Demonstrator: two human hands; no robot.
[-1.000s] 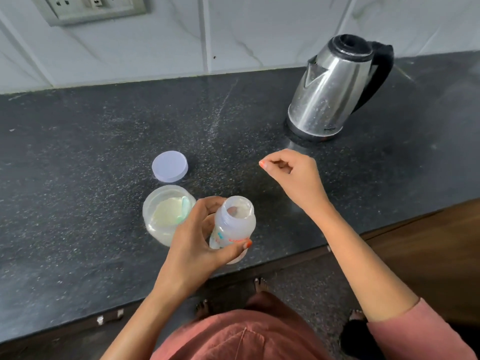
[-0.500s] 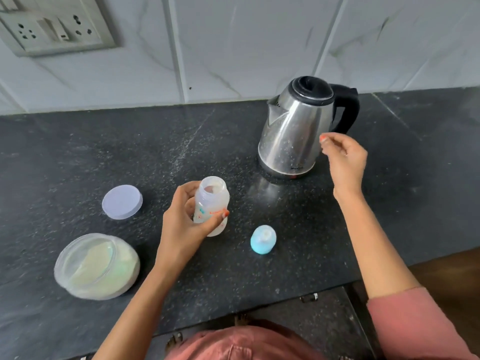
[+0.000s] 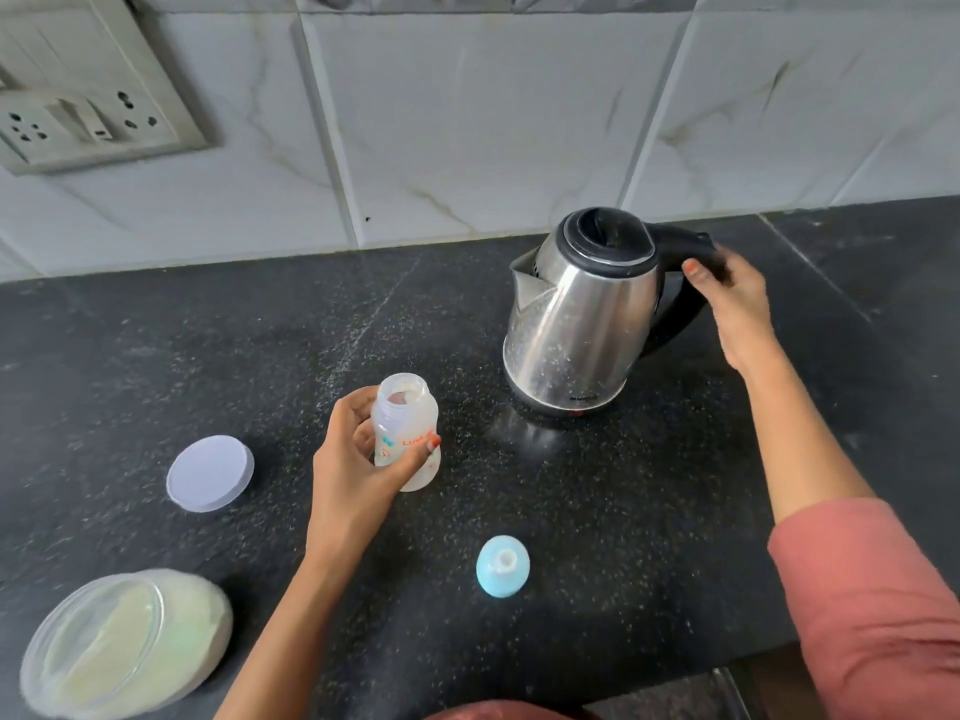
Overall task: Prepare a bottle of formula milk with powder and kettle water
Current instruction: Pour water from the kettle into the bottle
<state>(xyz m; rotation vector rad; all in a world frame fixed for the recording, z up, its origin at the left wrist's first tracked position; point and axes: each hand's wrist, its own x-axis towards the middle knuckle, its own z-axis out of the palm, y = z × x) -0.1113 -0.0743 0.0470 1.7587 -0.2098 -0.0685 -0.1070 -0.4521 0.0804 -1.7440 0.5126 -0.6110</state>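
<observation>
Left hand [image 3: 358, 470]: fingers and thumb wrapped round the lower half of the bottle [image 3: 408, 423], holding it upright with its base on the table [image 3: 156, 356].

Right hand [image 3: 737, 309]: thumb laid on the top of the kettle's black handle [image 3: 675, 236], fingers curled over the far side. The fingers are motion-blurred, but the hand reads as grasping the handle.

Bottle: clear plastic, threaded neck uncapped, pale powder visible through the mouth, red lettering and small coloured prints on the wall. It stands mid-table, between the round lilac lid [image 3: 210, 472] and the kettle [image 3: 582, 324].

Kettle: brushed steel, black rim, spout turned left, sitting flat near the tiled wall [image 3: 467, 122].

Also on the table: the blue bottle cap [image 3: 503, 566] near the front edge, apart from the bottle; an open tub of powder [image 3: 124, 646] at front left.

Change against half a second ago: the right hand hung beside the kettle body with fingertips pinched, clear of the handle; it is now on the handle. The left hand's hold on the bottle is unchanged.
</observation>
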